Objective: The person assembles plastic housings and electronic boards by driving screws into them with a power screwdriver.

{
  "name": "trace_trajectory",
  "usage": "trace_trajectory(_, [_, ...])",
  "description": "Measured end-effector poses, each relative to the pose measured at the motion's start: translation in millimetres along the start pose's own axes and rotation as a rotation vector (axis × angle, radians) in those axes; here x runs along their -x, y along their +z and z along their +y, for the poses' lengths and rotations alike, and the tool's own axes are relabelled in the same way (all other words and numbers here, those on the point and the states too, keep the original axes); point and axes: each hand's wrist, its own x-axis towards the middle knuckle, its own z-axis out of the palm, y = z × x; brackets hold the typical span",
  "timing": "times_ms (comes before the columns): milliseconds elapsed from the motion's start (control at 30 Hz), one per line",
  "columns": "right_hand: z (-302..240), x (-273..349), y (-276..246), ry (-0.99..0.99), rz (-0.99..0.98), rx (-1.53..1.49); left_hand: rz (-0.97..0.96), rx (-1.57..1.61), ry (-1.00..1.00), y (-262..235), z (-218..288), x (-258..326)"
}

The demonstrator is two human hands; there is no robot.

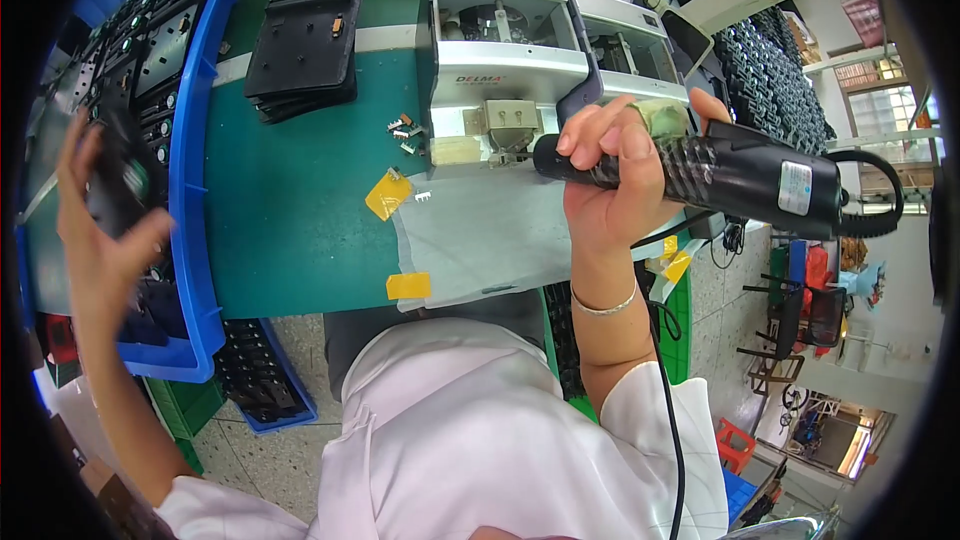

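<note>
My right hand [615, 175] grips a black electric screwdriver [740, 178], held level with its tip toward a small metal fixture [510, 128] on the front of a white and grey machine [500, 50]. A black cord [670, 410] runs down from the tool past my white sleeve. My left hand [100, 225] is far to the left over a blue bin [195, 240], fingers curled around a black flat part [125, 185], which is blurred.
A stack of black plates [300, 50] lies on the green table [290, 230]. Small metal pieces [402, 132] sit beside the machine. A grey sheet [470, 240] is taped down with yellow tape [388, 194]. Crates of black parts [770, 70] stand at right.
</note>
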Motion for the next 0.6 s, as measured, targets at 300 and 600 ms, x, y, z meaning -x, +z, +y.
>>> trace_trajectory(300, [21, -4, -5, 0.106, -0.063, -0.162, -0.296, 0.222, 0.021, 61, 180, 96])
trace_trajectory(600, [28, -11, -4, 0.132, -0.306, -0.182, -0.420, 0.254, 0.217, 128, 212, 101])
